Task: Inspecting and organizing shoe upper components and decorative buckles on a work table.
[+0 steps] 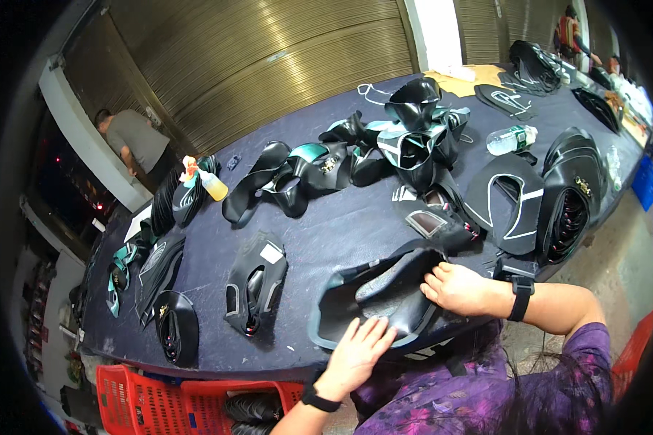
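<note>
In front of me on the table lies a black shoe upper (341, 308), spread wide with a raised fold and a greyish inner face. My left hand (359, 355) rests on its near edge, palm down and fingers stretched. At the upper's right side, my right hand (461, 288) has its fingers curled closed on the edge of the raised fold. Just beyond sits another dark upper (435, 221) with a mesh patch. To the left is a flat black upper (257, 283) with a white label.
The dark-covered table (210, 261) also carries piled glossy uppers (413, 145), stacked uppers (569, 196), a water bottle (511, 139) and a spray bottle (212, 185) with yellow liquid. A red crate (141, 399) stands below the near edge. A person (138, 141) bends beyond the table.
</note>
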Demonstrator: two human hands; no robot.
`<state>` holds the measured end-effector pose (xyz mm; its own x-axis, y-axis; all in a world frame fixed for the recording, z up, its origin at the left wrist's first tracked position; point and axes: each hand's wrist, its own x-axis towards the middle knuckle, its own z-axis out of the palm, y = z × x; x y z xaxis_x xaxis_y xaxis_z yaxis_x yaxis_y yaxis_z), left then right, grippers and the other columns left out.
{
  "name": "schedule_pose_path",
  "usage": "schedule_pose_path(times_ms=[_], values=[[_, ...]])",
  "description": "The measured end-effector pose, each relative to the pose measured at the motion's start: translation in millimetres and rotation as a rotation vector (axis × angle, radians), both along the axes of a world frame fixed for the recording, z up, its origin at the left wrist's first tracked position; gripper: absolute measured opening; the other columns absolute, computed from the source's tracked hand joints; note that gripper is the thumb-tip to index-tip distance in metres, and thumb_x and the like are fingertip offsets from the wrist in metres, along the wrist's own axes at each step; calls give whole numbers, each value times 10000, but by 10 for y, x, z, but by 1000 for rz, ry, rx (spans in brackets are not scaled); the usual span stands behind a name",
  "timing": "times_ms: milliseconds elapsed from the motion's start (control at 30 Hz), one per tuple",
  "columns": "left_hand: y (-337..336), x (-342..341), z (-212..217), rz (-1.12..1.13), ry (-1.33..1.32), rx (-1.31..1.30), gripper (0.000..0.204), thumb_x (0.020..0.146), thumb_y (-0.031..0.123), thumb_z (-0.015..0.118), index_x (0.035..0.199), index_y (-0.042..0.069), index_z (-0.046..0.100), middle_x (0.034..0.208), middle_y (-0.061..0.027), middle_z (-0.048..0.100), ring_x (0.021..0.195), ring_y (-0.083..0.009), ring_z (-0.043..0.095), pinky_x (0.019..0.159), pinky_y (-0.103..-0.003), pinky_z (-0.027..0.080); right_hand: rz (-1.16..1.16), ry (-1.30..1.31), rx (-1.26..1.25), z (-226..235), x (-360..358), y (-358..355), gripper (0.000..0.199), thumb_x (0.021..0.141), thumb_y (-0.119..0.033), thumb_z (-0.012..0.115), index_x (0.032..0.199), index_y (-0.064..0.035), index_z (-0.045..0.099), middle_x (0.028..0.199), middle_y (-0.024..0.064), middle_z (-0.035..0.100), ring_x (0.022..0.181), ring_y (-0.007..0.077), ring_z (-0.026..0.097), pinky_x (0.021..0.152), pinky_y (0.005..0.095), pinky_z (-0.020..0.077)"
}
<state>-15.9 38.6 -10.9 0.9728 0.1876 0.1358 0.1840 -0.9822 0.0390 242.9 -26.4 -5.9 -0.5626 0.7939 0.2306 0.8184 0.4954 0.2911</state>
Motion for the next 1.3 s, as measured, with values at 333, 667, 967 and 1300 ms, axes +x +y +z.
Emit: schedule_pose_path(times_ms=[333,667,967,1300], values=[[99,-103,102,79,60,108,455,697,49,482,1151,26,490,1232,-136,470,1187,-259,402,1009,-388,289,-174,-317,-117,-11,-255,-393,364,679,-185,496,885,104,575,817,204,592,748,270,582,581,307,462],[-408,677,-316,176,-237,-217,703,692,212,672,1268,-28,350,1295,-169,398,1183,-264,399,996,-364,294,-162,-30,-390,276,-159,-241,233,693,-139,531,844,38,540,675,163,579,619,300,589,513,359,469],[-365,765,-234,188,-472,-295,661,703,208,675,1258,2,382,1126,-126,512,1020,-268,491,874,-366,377,-153,168,-318,149,45,-246,96,671,-95,557,719,-11,559,637,147,585,598,295,611,526,360,495],[-393,853,-278,244,-300,-85,637,647,338,681,1188,82,463,1088,-43,489,917,-214,477,745,-348,366,-167,12,-190,72,49,-399,139,680,-116,537,714,18,553,784,138,545,695,257,601,555,324,493]])
